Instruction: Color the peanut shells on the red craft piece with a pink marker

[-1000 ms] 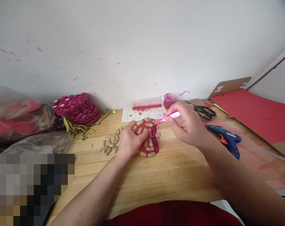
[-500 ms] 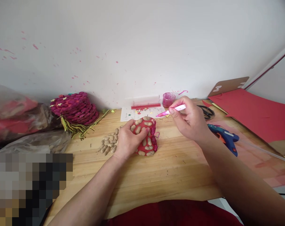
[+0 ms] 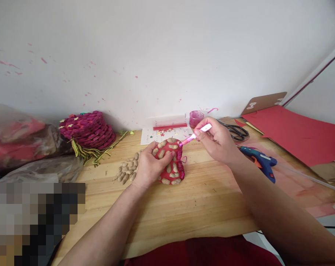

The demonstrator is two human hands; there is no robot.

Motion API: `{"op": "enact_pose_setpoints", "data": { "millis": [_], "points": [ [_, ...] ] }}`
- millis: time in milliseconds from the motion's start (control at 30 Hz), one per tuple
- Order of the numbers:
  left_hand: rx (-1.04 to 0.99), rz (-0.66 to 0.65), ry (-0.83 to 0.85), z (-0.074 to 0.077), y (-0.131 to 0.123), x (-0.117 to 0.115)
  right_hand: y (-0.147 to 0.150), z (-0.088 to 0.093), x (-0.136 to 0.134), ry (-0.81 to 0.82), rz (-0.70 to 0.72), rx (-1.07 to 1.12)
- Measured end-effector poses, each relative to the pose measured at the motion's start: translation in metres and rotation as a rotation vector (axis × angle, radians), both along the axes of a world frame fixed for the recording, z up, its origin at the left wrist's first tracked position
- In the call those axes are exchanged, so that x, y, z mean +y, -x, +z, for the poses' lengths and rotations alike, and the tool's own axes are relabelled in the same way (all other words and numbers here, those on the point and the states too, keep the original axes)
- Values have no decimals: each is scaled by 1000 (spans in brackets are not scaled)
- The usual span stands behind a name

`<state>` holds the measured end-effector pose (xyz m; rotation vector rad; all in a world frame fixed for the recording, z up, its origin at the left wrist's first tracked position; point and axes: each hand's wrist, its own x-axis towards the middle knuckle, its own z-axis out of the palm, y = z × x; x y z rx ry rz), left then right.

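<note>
My left hand (image 3: 153,164) is closed on a red craft piece (image 3: 167,173) studded with peanuts, its thumb lying across the front. Peanuts along the piece's right edge are coated magenta; the others show bare shells. My right hand (image 3: 216,140) pinches a paintbrush (image 3: 196,134) with a white handle and pink-stained lower part. The brush tip meets the upper right edge of the craft piece. Left of my left hand lies a pile of loose peanuts (image 3: 127,170). Behind the right hand stands a clear cup of magenta paint (image 3: 196,118).
A stack of magenta peanut-covered pieces (image 3: 91,131) with yellow-green tassels stands at back left, beside plastic bags (image 3: 26,144). White paper (image 3: 147,136) holds small stars. At right are scissors (image 3: 235,131), a blue glue gun (image 3: 260,162) with a cord, and red sheets (image 3: 300,129).
My right hand has moved left and down, bringing the brush tip from above the craft piece onto its upper right edge. My left hand keeps its hold.
</note>
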<state>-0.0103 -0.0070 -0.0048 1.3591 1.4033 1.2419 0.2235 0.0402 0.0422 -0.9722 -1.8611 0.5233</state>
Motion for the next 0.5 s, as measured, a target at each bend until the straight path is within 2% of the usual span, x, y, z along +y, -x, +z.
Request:
{"op": "enact_pose_setpoints", "data": {
  "millis": [100,233,400,500],
  "points": [
    [-59,-5,39,2,0,1,-4,-3,7,12,-21,99],
    [-139,-24,62,1,0,1,-5,-3,10,98,102,170],
    [-173,-30,67,-2,0,2,-3,-2,8,53,21,199],
    [-173,-35,66,-4,1,3,-4,-2,9,90,90,207]
  ]
}}
